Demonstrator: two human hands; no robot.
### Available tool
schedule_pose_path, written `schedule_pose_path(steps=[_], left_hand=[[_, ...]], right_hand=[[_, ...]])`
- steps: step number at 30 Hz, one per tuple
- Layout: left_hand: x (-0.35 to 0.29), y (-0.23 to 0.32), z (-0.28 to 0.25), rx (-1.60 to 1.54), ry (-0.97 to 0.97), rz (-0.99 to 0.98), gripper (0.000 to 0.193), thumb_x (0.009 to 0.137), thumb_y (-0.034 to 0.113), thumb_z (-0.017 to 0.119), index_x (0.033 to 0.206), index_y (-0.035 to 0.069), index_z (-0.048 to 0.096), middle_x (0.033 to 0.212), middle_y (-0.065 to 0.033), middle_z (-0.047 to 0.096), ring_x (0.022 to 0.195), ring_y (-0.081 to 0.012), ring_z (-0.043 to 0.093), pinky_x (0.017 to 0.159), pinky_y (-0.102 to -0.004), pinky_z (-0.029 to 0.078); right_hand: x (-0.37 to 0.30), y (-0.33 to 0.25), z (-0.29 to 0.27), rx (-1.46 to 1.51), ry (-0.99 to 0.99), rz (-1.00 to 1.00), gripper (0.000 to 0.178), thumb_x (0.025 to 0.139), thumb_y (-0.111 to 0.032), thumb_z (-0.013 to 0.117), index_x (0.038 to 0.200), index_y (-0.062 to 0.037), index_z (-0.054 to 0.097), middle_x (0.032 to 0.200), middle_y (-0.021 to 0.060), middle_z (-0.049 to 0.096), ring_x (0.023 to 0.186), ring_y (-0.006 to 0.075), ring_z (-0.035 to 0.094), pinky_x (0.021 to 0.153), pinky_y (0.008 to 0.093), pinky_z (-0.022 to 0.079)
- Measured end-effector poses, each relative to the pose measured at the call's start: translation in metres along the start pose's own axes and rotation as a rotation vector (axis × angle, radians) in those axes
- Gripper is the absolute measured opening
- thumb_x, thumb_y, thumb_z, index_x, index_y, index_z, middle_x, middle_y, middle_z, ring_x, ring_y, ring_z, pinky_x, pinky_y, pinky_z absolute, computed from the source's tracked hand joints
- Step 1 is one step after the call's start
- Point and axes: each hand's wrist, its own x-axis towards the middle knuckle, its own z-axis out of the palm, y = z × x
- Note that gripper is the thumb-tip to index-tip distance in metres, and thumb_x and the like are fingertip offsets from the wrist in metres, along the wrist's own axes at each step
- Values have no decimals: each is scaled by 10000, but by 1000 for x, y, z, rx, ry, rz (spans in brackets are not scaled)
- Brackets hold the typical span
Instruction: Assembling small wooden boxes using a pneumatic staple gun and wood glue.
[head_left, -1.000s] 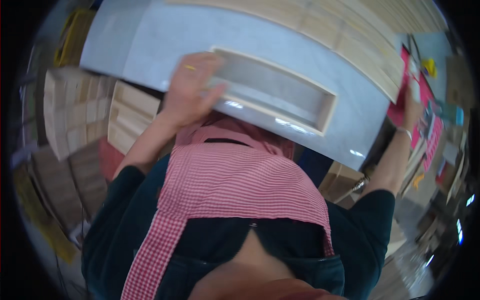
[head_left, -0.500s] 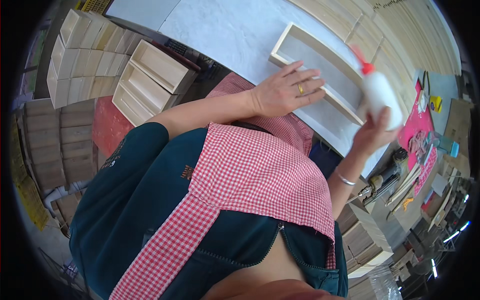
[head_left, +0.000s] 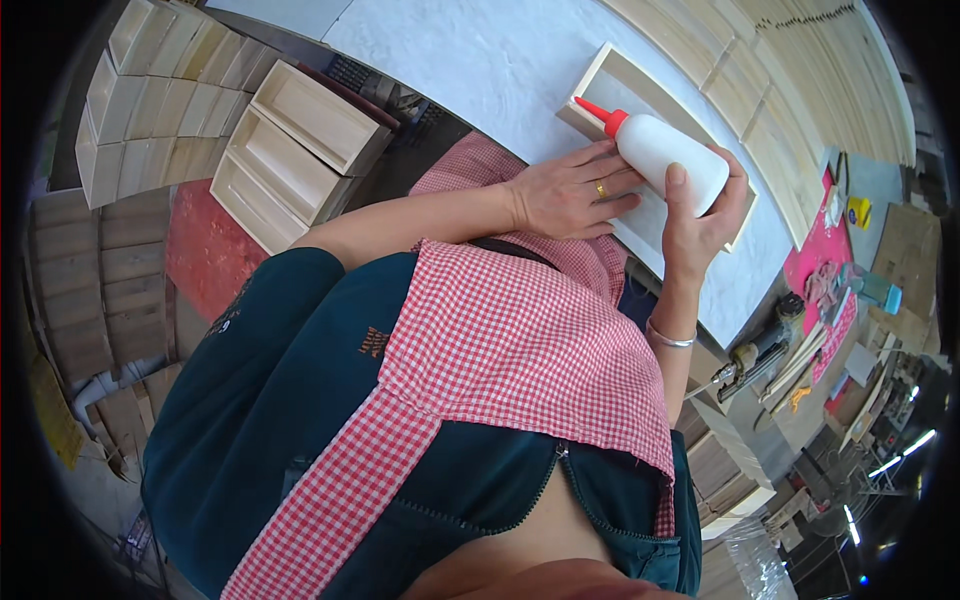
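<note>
My right hand (head_left: 705, 215) is wrapped round a white squeeze bottle (head_left: 668, 160) with a red pointed nozzle. The bottle is tilted, its nozzle aimed to the upper left over one end of a pale wooden frame-like box (head_left: 597, 72). That box lies on the light marbled tabletop, and the bottle and hands hide part of it. My left hand (head_left: 580, 190), with a gold ring on one finger, rests by the near side of the box, fingers stretched out and holding nothing. Whether its fingertips touch the wood is hard to tell.
Long wooden strips and panels (head_left: 740, 75) lie along the table's far side. At left, wooden boxes (head_left: 165, 90) are stacked, with open trays (head_left: 290, 150) beside them on a red surface (head_left: 205, 240). Tools (head_left: 765, 345) and a pink cloth (head_left: 825, 290) lie at right.
The bottle has swung left and down, its nozzle now pointing left over the box's end. My right hand moved with it. My left hand has shifted only slightly.
</note>
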Motion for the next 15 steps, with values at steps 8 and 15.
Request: schedule_pose_path(steps=[8, 15], left_hand=[[0, 0, 3, 14, 7, 3, 370, 878, 284, 668, 1184, 76, 668, 1487, -140, 522, 1415, -302, 452, 1230, -492, 294], [3, 0, -2, 30, -45, 4, 443, 873, 319, 687, 1252, 91, 660, 1517, -136, 506, 1457, -300, 416, 1218, -496, 301]], right_hand=[[13, 2, 4, -27, 9, -106, 553, 825, -158, 819, 1278, -20, 533, 1155, 143, 614, 988, 267, 642, 858, 357, 544], [34, 7, 11, -122, 55, -200, 556, 817, -153, 828, 1267, -15, 531, 1138, 146, 624, 952, 261, 653, 838, 351, 550]])
